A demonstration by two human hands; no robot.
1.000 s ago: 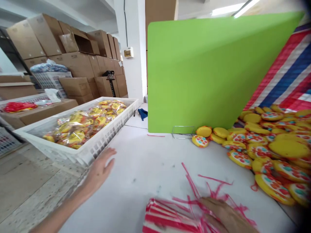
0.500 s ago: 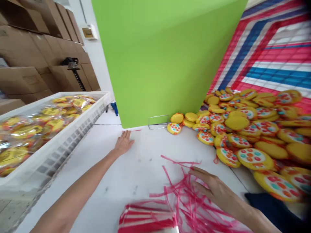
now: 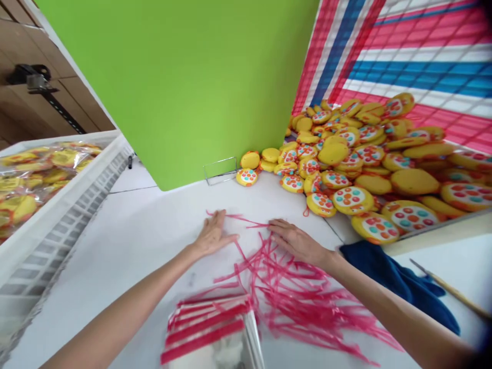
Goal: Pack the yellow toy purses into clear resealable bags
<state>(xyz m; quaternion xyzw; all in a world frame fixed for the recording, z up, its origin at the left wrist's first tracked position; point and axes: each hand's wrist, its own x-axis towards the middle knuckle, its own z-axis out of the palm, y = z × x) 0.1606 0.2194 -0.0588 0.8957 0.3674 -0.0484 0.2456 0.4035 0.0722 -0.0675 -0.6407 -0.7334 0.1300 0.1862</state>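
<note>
My left hand (image 3: 212, 234) lies on the white tabletop, fingers stretched out, touching thin pink plastic strips near its fingertips. To its right, my right hand (image 3: 298, 242) rests with extended fingers at the upper edge of a tangled heap of pink plastic strips (image 3: 307, 307). One strip runs across the gap between both hands. Below the hands is a stack of clear plastic bags (image 3: 215, 328) with pink bands along their edges. Neither hand has a visible grip on a strip.
Yellow round toys with coloured dots (image 3: 351, 200) are piled at the right. A white crate (image 3: 80, 205) of bagged yellow toys stands left. A green panel (image 3: 184, 92) rises behind a wire stand (image 3: 220, 171). Dark blue cloth (image 3: 400, 282) and a thin-handled tool (image 3: 453, 292) lie right.
The view has turned right and down. My left hand has come closer to the strips and my right hand. My right hand has moved forward over the heap's far edge.
</note>
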